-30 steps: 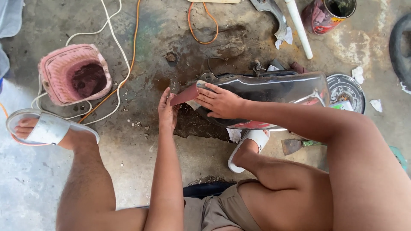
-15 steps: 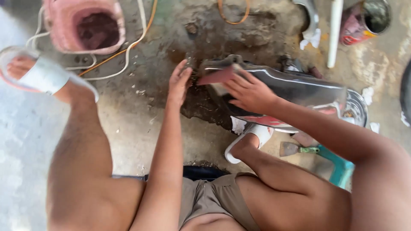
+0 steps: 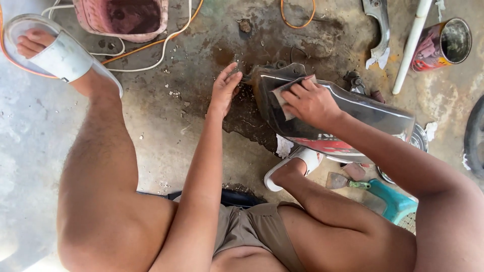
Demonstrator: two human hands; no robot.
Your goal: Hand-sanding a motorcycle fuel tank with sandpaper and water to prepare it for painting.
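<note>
Dark metal motorcycle panel (image 3: 353, 113) lying on stained concrete floor (image 3: 166, 136), right hand (image 3: 308, 103) pressing a sheet of sandpaper (image 3: 283, 95) flat on its left end with fingers curled over it, left hand (image 3: 224, 88) just left of the panel, fingers loosely open at its edge, pink basket (image 3: 121, 17) far left, paint can (image 3: 442, 43) far right.

Right hand (image 3: 308, 102) presses sandpaper (image 3: 283, 95) on dark panel (image 3: 353, 113); left hand (image 3: 224, 89) steadies

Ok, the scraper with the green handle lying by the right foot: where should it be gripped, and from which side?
Probably by the green handle, coming from the right, the teal stool side. The scraper lies flat on the floor with its blade pointing left toward the white sandal, so the handle end is the safe one. The stool is close by the handle, so a grasp from above may be easier.
</note>
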